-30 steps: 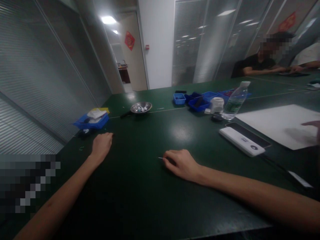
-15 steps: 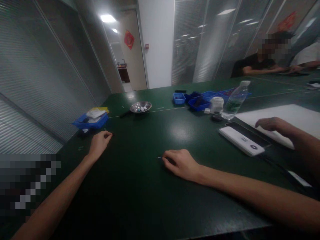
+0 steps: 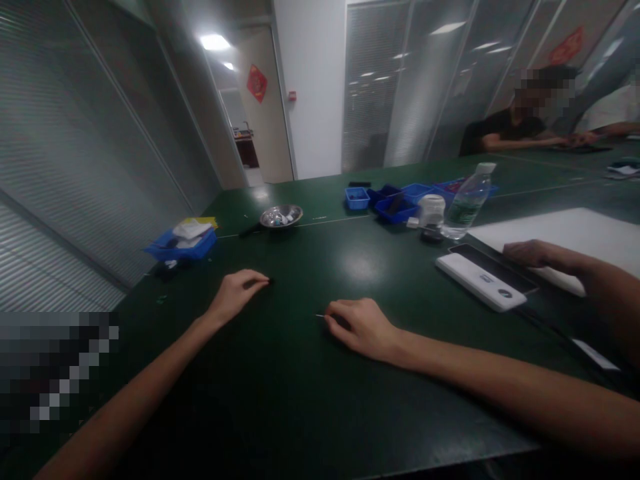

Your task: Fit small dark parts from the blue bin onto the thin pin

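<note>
My left hand (image 3: 237,293) pinches a small dark piece (image 3: 271,281) at its fingertips, just above or on the green table (image 3: 295,400); its kind is too small to make out. To the right of it, my right hand (image 3: 363,327) rests on the table with its fingers curled. A thin, light-coloured, needle-like tip (image 3: 320,315) pokes out from between the right thumb and forefinger, pointing left. The rest of that thin thing is hidden inside the hand. A gap of bare table separates the two hands.
A blue basket (image 3: 183,250) with packets stands at the left. Behind are a metal pan (image 3: 281,217) with small items and several blue trays (image 3: 397,210). A water bottle (image 3: 467,203), a white device (image 3: 480,281) and another person's hand (image 3: 537,255) are at the right.
My left hand has moved right, toward my right hand, with the small dark piece in its pinch. My right hand stays in place. The other person's hand has shifted slightly left.
</note>
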{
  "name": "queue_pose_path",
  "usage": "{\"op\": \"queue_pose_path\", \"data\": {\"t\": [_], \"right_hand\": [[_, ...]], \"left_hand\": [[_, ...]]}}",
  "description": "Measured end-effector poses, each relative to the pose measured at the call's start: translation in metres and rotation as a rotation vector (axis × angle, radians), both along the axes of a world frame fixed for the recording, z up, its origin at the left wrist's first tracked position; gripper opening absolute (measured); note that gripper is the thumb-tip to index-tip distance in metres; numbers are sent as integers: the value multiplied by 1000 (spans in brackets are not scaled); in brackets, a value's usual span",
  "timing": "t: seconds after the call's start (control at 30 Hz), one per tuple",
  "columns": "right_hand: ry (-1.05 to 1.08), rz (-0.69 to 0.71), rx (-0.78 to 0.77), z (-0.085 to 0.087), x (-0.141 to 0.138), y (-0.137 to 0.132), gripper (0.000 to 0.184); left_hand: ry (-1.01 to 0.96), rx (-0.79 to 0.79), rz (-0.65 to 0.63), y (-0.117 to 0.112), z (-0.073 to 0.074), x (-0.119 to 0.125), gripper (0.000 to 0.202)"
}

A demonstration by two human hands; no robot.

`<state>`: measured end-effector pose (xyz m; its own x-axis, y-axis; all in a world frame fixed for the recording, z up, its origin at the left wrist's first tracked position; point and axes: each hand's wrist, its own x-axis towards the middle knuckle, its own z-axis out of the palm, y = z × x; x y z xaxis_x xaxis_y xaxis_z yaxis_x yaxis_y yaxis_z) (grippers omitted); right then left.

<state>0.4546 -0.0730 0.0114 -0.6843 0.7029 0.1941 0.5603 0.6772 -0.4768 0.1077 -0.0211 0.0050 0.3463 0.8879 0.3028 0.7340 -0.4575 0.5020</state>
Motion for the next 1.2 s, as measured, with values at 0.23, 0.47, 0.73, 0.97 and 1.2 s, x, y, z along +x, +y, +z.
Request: {"op": "queue_pose_path", "data": {"t": [0.23,0.47,0.73,0.97,1.2], "right_hand": [[-17,-21,46,-3,-2,0,24],[-29,-22,69,-10,0,0,25],[-47,-25,76,-10,-1,-1,23],[-68,-28,83,-11,-1,-1,22],[-80,-18,67,-7,-2,-2,23]], "left_hand": [[1,-28,-363,-53,-1,85,18],[-18,-71,-410,-59,-3,88,14],[-34,-157,-294,-59,-8,87,16],[-100,-222,-233,-58,-6,87,25],[-122,-238,-248,-58,-9,87,27]]}}
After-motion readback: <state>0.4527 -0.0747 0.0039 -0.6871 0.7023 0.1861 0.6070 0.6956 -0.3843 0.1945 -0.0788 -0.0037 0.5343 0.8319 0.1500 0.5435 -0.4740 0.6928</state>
